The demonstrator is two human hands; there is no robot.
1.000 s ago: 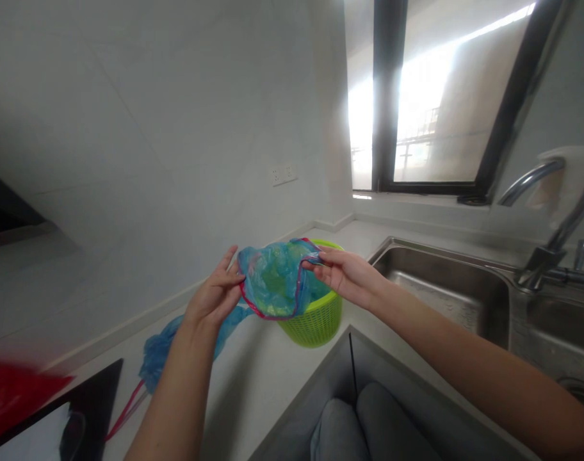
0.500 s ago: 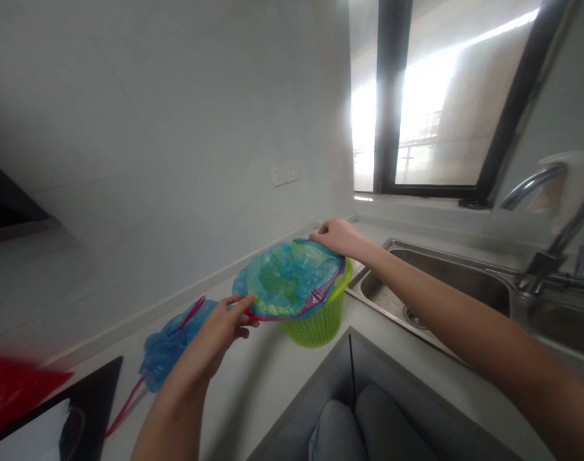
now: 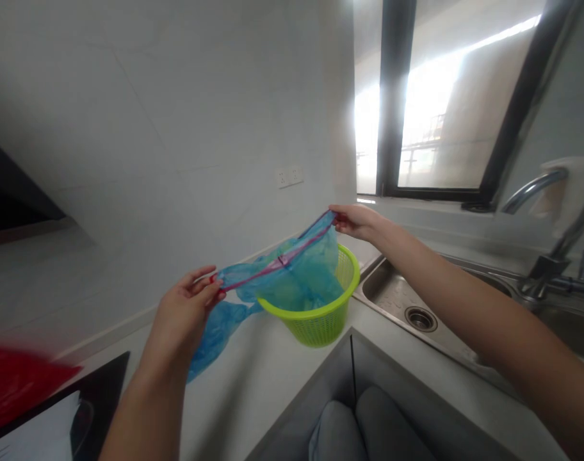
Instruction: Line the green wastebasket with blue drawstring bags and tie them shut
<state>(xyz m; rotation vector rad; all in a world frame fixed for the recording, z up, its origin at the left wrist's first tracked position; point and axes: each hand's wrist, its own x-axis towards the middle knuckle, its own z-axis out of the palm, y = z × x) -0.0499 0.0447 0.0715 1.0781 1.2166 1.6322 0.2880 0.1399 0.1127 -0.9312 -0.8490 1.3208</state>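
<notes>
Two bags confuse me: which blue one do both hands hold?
The blue bag with pink edge stretched above the green basket; the other blue bag lies on the counter.

On the counter [image 3: 253, 390] a basket [image 3: 318, 326] stands with one bag [image 3: 306, 275] partly inside it, another bag [image 3: 222, 330] to its left, a cooktop [image 3: 107, 394] farther left, a sink [image 3: 392, 285] just right, and a wall socket [image 3: 290, 177] behind.

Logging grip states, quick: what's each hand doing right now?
Left hand: fingers closed, pinching one end of the blue bag's pink-red edge.
Right hand: fingers closed, pinching the other end of that edge.
</notes>
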